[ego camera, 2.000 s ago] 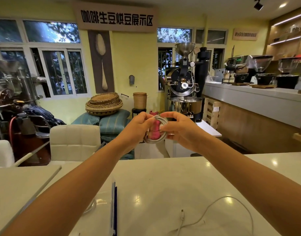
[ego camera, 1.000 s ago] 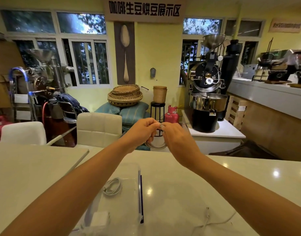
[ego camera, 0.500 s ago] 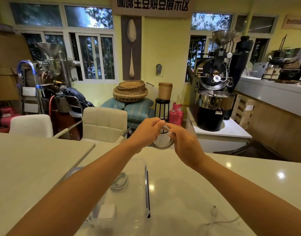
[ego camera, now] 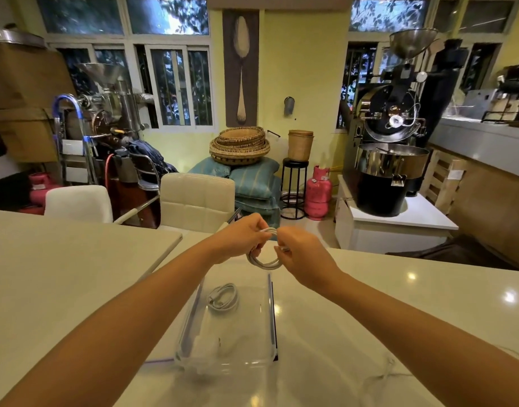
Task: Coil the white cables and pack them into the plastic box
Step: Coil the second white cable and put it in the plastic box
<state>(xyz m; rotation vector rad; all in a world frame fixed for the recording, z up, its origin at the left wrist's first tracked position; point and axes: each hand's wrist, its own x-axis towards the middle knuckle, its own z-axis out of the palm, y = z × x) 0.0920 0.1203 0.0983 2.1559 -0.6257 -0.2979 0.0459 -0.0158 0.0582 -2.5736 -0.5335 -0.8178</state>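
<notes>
Both hands, left (ego camera: 243, 237) and right (ego camera: 303, 251), pinch a coil (ego camera: 262, 261) above the box (ego camera: 270, 318); loosened grip risks loops springing apart.

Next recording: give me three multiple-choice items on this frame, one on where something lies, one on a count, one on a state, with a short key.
1. Where does the finished cable coil lie?
A. inside the clear plastic box
B. on the white chair
C. on the floor

2. How many hands grip the coil being wound?
A. none
B. one
C. two

3. What state is the cable at the lower right of the counter in?
A. coiled and packed
B. loose and uncoiled
C. knotted around the box

Key: 1 A, it rests on the box floor near the far end. 2 C, the left hand and the right hand both pinch it above the box. 3 B, it trails freely over the counter.
</notes>
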